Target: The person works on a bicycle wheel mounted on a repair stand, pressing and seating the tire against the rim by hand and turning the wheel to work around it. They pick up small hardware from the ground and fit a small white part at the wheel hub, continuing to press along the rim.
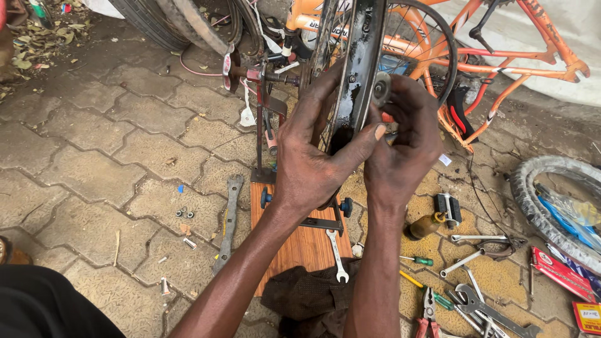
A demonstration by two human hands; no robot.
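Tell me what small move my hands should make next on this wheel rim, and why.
Probably a small turn of the round tool with the right hand, while the left hand steadies the black wheel rim. The right fingers already pinch the tool against the rim's edge, the left thumb braces beside it, and the wheel sits upright in the stand.

A flat red rectangular packet (pixel 561 273) with pale print lies on the paving at the near right, just beside the grey tyre. A smaller red and yellow carton (pixel 588 317) sits at the near right corner, partly cut off by the edge.
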